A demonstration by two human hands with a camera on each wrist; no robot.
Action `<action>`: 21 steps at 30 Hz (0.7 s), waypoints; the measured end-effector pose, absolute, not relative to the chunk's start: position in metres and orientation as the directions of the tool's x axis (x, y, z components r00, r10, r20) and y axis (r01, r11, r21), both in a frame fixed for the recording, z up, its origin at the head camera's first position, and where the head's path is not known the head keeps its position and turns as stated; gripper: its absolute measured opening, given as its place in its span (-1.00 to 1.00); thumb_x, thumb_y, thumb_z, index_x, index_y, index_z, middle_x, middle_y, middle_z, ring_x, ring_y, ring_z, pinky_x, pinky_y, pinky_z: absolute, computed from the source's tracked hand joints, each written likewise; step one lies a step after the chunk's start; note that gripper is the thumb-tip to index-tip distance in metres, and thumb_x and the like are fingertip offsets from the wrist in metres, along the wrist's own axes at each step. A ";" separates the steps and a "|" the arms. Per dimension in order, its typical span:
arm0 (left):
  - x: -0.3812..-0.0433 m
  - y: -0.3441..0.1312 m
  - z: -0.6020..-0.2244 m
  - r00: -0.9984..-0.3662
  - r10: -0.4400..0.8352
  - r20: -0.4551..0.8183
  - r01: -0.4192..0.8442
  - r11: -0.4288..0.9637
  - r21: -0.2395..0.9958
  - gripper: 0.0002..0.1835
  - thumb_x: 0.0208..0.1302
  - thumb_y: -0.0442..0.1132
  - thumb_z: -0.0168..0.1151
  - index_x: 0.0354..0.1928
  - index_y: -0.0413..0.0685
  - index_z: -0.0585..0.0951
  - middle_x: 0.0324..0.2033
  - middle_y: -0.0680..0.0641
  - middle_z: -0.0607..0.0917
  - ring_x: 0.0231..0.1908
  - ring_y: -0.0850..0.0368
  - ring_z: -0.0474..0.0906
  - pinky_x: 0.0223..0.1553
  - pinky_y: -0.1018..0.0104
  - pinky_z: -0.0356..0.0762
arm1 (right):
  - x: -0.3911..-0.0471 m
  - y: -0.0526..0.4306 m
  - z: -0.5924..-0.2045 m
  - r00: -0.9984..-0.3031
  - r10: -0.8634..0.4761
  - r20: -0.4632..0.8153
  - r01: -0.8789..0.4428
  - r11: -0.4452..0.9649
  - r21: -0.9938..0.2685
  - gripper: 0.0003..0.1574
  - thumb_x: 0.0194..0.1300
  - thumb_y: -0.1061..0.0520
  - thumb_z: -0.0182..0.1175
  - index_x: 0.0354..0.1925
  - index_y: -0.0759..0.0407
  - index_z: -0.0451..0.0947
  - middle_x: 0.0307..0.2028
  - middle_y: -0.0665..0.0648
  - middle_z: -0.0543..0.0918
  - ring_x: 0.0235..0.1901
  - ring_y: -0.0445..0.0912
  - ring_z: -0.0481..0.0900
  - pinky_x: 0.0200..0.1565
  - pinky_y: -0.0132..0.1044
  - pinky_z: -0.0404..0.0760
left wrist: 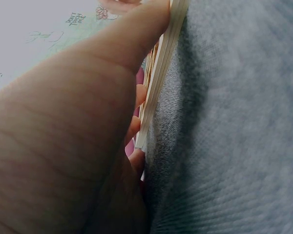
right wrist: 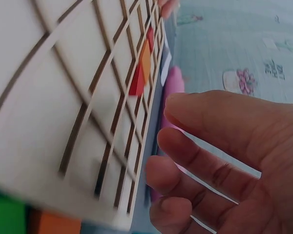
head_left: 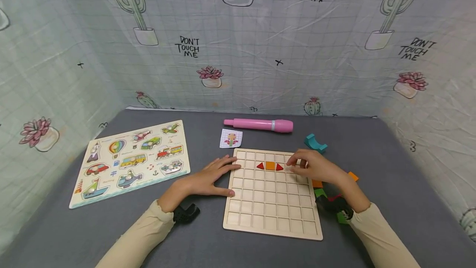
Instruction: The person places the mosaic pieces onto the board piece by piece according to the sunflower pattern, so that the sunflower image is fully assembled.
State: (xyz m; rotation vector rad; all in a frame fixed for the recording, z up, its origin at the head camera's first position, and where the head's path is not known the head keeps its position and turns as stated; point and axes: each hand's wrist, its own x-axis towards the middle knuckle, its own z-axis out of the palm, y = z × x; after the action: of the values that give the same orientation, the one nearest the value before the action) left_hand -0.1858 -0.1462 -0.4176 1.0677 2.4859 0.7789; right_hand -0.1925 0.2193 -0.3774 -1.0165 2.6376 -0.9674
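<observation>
A wooden grid board [head_left: 273, 206] lies flat on the grey table. In its upper rows sit an orange square tile [head_left: 270, 166] and two red triangle tiles, one on the left [head_left: 260, 166] and one on the right [head_left: 279, 167]. My left hand [head_left: 208, 180] rests at the board's left side, its fingers spread, fingertips and thumb against the edge. Over the upper right corner hovers my right hand [head_left: 314, 164]. Its fingers [right wrist: 180, 146] are loosely bent, and nothing shows between them and the thumb in the right wrist view.
Green blocks [head_left: 343, 218] and orange blocks [head_left: 353, 176] lie partly under the right forearm. Behind the board are a teal arch block [head_left: 316, 144], a pink pen-shaped stick [head_left: 256, 124] and a small pattern card [head_left: 231, 138]. A vehicle puzzle board [head_left: 130, 164] lies at left.
</observation>
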 end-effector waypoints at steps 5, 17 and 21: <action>-0.186 -0.149 -0.419 -0.670 0.739 -0.070 0.566 0.570 0.596 -0.14 0.23 0.17 0.30 0.49 0.14 0.19 0.52 -0.05 0.01 0.51 -0.15 -0.27 0.46 -0.19 -0.27 | -0.189 0.235 -0.378 -0.786 -0.615 0.054 -0.513 0.601 -0.613 -0.83 0.31 0.22 0.27 -0.15 0.28 0.65 -0.32 0.03 0.59 -0.49 -0.25 0.38 -0.44 -0.37 0.47; -0.187 -0.147 -0.419 -0.661 0.747 -0.075 0.570 0.565 0.597 -0.14 0.23 0.14 0.30 0.50 0.12 0.17 0.52 -0.07 0.01 0.51 -0.16 -0.27 0.46 -0.18 -0.26 | -0.182 0.273 -0.378 -0.776 -0.631 -0.030 -0.460 0.597 -0.657 -0.92 0.30 0.22 0.28 -0.24 0.23 0.62 -0.38 -0.04 0.61 -0.50 -0.28 0.44 -0.45 -0.37 0.50; -0.187 -0.148 -0.418 -0.659 0.748 -0.077 0.569 0.564 0.599 -0.13 0.23 0.15 0.30 0.50 0.12 0.16 0.52 -0.07 0.00 0.51 -0.15 -0.28 0.46 -0.18 -0.26 | -0.183 0.281 -0.379 -0.760 -0.646 -0.064 -0.445 0.590 -0.673 -0.91 0.25 0.25 0.32 -0.27 0.26 0.60 -0.38 -0.01 0.58 -0.50 -0.28 0.44 -0.47 -0.37 0.51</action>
State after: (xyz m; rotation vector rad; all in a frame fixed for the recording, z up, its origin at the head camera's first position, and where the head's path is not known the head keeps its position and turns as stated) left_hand -0.1872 -0.1477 -0.4184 1.0806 2.4776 0.7788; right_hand -0.1828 0.2806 -0.3795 -0.8913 2.5205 -0.9443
